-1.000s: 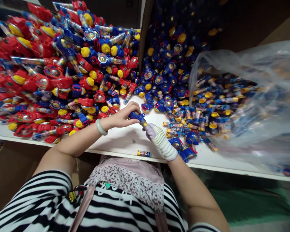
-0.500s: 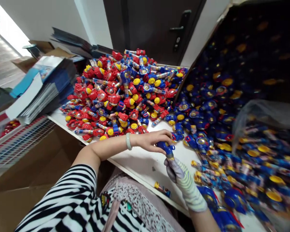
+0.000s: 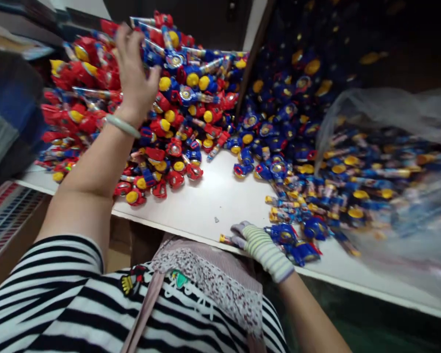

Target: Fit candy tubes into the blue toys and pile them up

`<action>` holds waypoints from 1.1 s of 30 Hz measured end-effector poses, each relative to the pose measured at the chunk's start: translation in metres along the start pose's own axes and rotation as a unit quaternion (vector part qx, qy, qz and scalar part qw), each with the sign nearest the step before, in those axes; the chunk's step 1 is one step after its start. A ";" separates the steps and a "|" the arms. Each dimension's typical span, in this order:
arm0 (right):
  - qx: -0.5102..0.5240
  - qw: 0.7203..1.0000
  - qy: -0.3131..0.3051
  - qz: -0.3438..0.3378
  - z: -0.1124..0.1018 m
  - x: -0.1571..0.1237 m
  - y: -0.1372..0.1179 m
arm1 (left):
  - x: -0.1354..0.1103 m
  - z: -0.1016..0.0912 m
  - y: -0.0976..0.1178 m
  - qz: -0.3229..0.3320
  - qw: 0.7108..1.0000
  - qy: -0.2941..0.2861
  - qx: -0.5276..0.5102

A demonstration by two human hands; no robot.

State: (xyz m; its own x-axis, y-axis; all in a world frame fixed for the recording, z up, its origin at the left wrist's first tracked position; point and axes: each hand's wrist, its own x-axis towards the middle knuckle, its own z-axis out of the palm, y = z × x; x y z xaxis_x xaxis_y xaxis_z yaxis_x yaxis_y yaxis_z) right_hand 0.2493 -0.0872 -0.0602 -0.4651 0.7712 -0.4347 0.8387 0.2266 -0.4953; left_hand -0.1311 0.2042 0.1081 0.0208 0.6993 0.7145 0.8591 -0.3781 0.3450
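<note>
My bare left hand (image 3: 134,73), with a pale bangle at the wrist, is raised over the heap of red and blue toys (image 3: 150,103) at the back left. Its fingers point up and apart, and nothing shows in them. My right hand (image 3: 259,245) wears a striped knit glove and rests at the front edge of the white table (image 3: 213,196). Its curled fingertips pinch the end of a small tube (image 3: 225,239) lying there. A few blue toys (image 3: 294,242) lie just to the right of this hand.
A dark cardboard box (image 3: 316,59) at the back right spills blue toys onto the table. A clear plastic bag (image 3: 389,166) of tubes lies on the right. Stacked printed sheets (image 3: 7,108) sit at the far left, with a cardboard box (image 3: 14,230) below.
My left hand has let go of the blue toy and swung up and left over the heap. My right hand has dropped to the table edge onto the small tube.
</note>
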 end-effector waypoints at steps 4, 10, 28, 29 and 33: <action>-0.017 0.999 -0.042 -0.024 0.001 0.002 -0.018 | -0.118 0.072 0.097 0.141 0.914 -0.341 -0.170; 0.019 1.000 -0.005 -0.002 0.018 -0.013 -0.016 | -0.201 0.173 0.178 0.060 0.891 -0.414 -0.177; 0.018 0.969 0.247 0.010 -0.032 0.017 -0.023 | -0.227 0.047 0.141 -0.222 0.705 -0.463 -0.490; -0.009 0.972 0.232 0.022 -0.035 0.015 -0.026 | -0.226 0.048 0.141 -0.217 0.700 -0.475 -0.486; 0.010 0.975 0.223 0.020 -0.033 0.011 -0.028 | -0.221 0.051 0.141 -0.211 0.656 -0.520 -0.505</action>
State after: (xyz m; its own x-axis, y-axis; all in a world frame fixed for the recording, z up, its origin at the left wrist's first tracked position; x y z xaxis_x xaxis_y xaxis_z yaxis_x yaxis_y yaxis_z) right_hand 0.2296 -0.0653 -0.0265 -0.2584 0.9622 -0.0861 0.8462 0.1825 -0.5007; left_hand 0.0109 0.0273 -0.0320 0.6790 0.7075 -0.1959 0.1355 0.1414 0.9806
